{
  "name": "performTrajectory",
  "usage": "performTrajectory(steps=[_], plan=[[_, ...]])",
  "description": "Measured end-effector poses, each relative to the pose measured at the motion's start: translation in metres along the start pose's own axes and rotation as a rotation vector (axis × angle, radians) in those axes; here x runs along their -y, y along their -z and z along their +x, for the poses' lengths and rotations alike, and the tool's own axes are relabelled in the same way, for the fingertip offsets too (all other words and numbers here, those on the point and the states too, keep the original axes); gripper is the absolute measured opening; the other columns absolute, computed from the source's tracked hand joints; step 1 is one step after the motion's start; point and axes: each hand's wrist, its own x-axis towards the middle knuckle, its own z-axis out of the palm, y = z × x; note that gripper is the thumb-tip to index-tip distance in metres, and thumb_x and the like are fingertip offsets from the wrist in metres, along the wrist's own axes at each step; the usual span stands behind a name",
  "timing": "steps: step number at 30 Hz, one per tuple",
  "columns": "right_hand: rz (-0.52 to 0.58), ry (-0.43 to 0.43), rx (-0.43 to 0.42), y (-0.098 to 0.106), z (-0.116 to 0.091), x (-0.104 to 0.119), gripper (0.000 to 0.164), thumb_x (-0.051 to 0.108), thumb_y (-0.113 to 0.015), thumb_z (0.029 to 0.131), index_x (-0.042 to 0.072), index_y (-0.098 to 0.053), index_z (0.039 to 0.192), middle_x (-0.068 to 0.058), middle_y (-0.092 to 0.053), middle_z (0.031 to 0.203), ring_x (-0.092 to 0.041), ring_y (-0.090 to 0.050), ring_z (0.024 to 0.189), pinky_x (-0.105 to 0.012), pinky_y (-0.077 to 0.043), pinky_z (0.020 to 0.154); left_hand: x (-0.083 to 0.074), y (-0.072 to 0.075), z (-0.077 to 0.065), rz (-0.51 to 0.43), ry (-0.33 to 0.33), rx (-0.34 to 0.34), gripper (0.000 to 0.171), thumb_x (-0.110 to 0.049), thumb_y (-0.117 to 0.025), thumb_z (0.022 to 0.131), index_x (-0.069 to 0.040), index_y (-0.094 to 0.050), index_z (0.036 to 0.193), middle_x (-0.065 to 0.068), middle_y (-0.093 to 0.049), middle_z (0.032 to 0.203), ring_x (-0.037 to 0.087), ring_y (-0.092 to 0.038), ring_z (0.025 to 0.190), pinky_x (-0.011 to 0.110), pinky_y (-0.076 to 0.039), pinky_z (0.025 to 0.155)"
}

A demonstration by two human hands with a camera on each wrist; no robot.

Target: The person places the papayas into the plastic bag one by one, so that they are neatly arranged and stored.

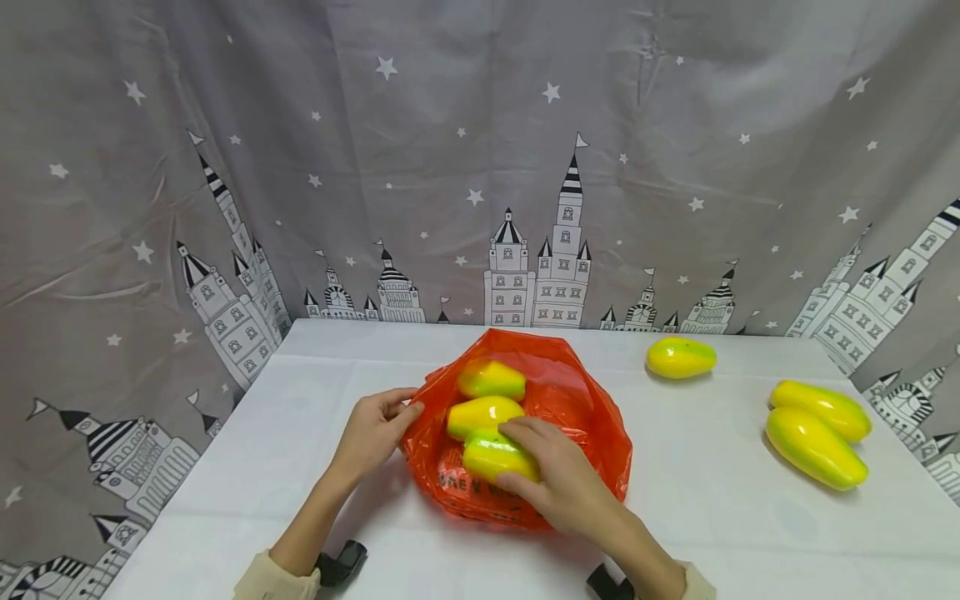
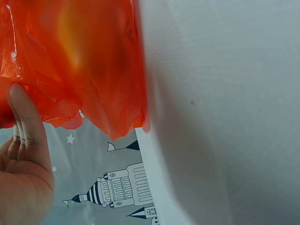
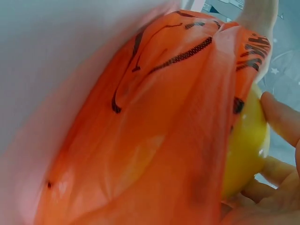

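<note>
A red plastic bag (image 1: pixel 600 417) stands with its mouth wide apart on the table. My left hand (image 1: pixel 377 433) pinches the bag's left rim between thumb and fingers; the left wrist view shows the thumb against the red film (image 2: pixel 108 70). With my right hand (image 1: pixel 558 475) I grip a yellow-green papaya (image 1: pixel 495 457) at the front of the bag's mouth. Two more papayas lie in the bag behind it, one in the middle (image 1: pixel 480 414) and one farther back (image 1: pixel 491 379). In the right wrist view, fingers hold the papaya (image 3: pixel 248 145) behind the bag's printed side.
On the white table (image 1: pixel 712 533), a single papaya (image 1: pixel 681 358) lies behind and right of the bag. Two papayas, a rear one (image 1: pixel 825 408) and a front one (image 1: pixel 813 450), touch each other at far right. A grey castle-print curtain (image 1: pixel 450 167) hangs behind.
</note>
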Motion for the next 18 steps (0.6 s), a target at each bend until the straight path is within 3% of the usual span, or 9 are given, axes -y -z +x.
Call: performTrajectory(steps=[10, 18], plan=[[0.048, -0.081, 0.024, -0.013, 0.009, -0.001, 0.058, 0.044, -0.071, 0.089, 0.008, -0.059, 0.132, 0.002, -0.055, 0.123, -0.016, -0.053, 0.107, -0.042, -0.049, 0.092, -0.001, -0.002, -0.002, 0.0, 0.006, 0.002, 0.031, -0.013, -0.061, 0.098, 0.005, -0.065, 0.123, 0.007, -0.066, 0.073, 0.019, -0.057, 0.054, 0.032, -0.054, 0.054], [0.056, -0.089, 0.035, -0.027, 0.016, -0.004, 0.06, 0.038, -0.074, 0.088, 0.006, -0.054, 0.136, -0.002, -0.056, 0.128, -0.018, -0.053, 0.11, -0.044, -0.047, 0.096, -0.001, -0.001, -0.002, -0.005, 0.006, -0.003, 0.032, -0.014, -0.061, 0.098, 0.004, -0.064, 0.124, 0.006, -0.065, 0.073, 0.019, -0.057, 0.054, 0.026, -0.052, 0.053]])
